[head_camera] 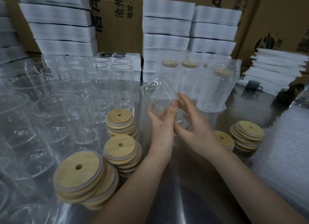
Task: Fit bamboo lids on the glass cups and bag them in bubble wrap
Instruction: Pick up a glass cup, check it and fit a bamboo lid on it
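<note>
A clear glass cup (159,91) is tilted in the air over the middle of the table, its open mouth pointing up and left, with no lid on it. My left hand (161,123) grips its lower part from the left. My right hand (192,121) is pressed against its base from the right, fingers spread. Stacks of round bamboo lids (122,121) with a straw hole stand left of my arms, and more bamboo lids (247,134) stand to the right. Behind the cup stand lidded cups in bubble wrap bags (215,88).
Many empty glass cups (66,93) crowd the left half of the steel table (192,190). A pile of bubble wrap bags (284,140) lies at the right edge. White foam stacks (61,29) and cardboard boxes (120,23) wall off the back. Small dark mugs (251,85) sit at far right.
</note>
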{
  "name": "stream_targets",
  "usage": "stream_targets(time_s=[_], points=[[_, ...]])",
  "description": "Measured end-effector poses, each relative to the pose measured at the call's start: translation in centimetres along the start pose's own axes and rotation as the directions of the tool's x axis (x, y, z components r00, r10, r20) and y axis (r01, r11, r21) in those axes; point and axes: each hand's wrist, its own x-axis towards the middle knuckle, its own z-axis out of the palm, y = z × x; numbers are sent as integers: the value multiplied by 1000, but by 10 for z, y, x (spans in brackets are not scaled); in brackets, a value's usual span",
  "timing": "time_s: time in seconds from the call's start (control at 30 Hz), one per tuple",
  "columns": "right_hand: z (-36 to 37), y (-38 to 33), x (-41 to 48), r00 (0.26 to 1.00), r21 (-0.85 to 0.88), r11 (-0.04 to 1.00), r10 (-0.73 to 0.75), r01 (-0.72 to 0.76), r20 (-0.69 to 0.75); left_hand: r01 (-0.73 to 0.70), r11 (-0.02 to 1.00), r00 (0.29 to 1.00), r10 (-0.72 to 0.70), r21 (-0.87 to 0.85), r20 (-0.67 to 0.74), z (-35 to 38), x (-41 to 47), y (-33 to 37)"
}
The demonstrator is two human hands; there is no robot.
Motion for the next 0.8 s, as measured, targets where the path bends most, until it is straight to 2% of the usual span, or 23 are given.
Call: stream_targets(time_s=[0.1, 0.2, 0.27, 0.33, 0.4, 0.47, 0.57, 0.8], points=[[-7, -6, 0, 997, -34, 998, 49, -47, 65, -90, 991, 995, 93, 99, -32, 0, -2, -1], [-24, -16, 1, 997, -327, 943, 72, -61, 23, -167, 965, 983, 180, 201, -46, -1, -2, -3], [-36, -21, 3, 993, -507, 856, 115, -103, -7, -190, 940, 973, 219, 282, -73, -4, 0, -4], [-43, -23, 5, 966, -642, 734, 257, -222, -40, -192, 911, 962, 247, 365, -112, -9, 4, -6], [-48, -19, 3, 907, -727, 604, 417, -326, -60, -192, 886, 952, 272, 421, -139, -11, 6, -7], [-51, -17, 0, 838, -768, 522, 545, -370, -34, -194, 865, 945, 292, 462, -150, -13, 7, -8], [-53, -17, -3, 752, -821, 438, 659, -366, 17, -201, 849, 933, 317, 489, -167, -14, 9, -10], [-57, -17, 0, 712, -838, 408, 701, -361, 35, -220, 850, 919, 345, 479, -190, -15, 11, -11]])
